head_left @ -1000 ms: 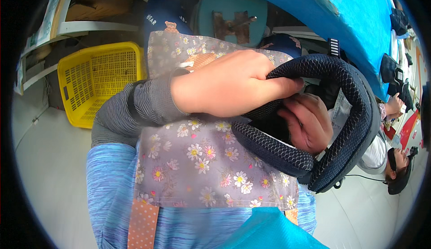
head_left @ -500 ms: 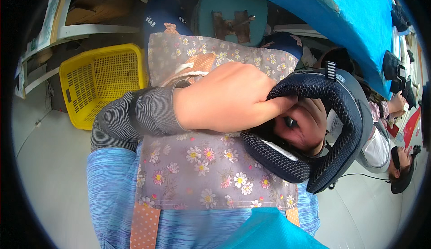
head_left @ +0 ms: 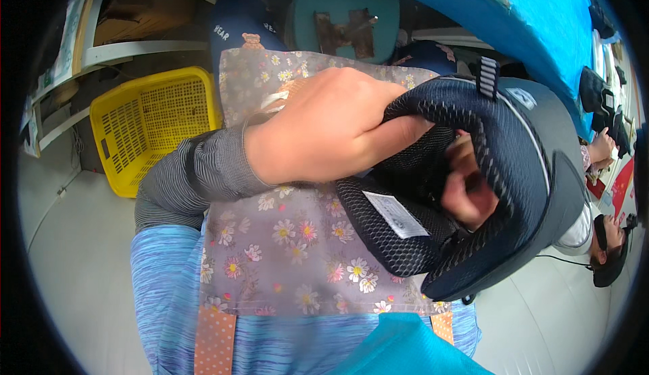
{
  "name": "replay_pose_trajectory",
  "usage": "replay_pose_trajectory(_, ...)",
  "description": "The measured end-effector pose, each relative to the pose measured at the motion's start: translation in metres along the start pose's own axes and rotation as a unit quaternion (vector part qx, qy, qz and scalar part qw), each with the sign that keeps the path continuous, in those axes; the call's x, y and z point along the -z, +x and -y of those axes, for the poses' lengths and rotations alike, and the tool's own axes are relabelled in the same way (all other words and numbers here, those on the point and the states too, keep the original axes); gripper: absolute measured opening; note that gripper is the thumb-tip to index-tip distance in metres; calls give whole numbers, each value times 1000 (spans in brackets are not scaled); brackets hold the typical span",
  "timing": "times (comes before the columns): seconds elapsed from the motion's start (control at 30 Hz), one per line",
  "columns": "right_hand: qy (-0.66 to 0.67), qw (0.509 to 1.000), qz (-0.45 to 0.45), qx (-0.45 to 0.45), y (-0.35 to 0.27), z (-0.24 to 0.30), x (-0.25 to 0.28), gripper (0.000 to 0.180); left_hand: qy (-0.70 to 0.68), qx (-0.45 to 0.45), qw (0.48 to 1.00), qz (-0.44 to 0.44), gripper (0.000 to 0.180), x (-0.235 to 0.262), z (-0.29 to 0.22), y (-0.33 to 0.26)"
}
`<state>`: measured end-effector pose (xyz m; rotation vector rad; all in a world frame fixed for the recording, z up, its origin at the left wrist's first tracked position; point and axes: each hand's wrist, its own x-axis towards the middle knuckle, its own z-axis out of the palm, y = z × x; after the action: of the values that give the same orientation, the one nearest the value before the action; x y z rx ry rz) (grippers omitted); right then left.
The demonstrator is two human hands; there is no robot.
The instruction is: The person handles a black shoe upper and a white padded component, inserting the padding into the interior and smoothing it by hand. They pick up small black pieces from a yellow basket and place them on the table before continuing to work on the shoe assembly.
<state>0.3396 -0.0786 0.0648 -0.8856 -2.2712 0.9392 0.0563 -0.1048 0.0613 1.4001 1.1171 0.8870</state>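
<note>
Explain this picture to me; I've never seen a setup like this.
There is no machine here, just a person's two bare hands. The camera sits on the person's head and looks down, and its very wide lens bends straight edges.

The left hand, in a striped sleeve, pinches the rim of a dark padded piece with a mesh lining and a white label. The right hand shows only partly, through the opening, so its exact grip is unclear.

The piece is held over a flowered apron that covers the lap. A yellow basket stands at the left, a blue covering runs across the upper right, and another person is at the far right.
</note>
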Motion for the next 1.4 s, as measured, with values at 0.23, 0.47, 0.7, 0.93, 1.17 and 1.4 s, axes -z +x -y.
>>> replay_pose_trajectory(0.23, 240, 963, 37, -114, 40, -19, -33, 31, 32, -106, 993, 33, 26, 1, 2, 9)
replay_pose_trajectory(0.47, 383, 910, -1, -158, 28, -41, -61, 34, -132, -232, 963, 42, 19, 1, 10, 10)
replay_pose_trajectory(0.7, 378, 914, -4, -146, 39, -39, -60, 37, -67, -110, 992, 10, 13, 8, 13, 9)
replay_pose_trajectory(0.93, 411, 899, -54, -144, 38, -51, -68, 40, -78, -187, 978, 40, 15, 5, 9, 19)
replay_pose_trajectory(1.17, 402, 896, -168, -89, 56, -59, -97, 44, -128, 147, 980, 45, 22, 3, 32, 19)
replay_pose_trajectory(1.4, 406, 885, -57, 221, 112, -91, -47, 38, 167, 85, 981, -45, 27, 8, 19, 23)
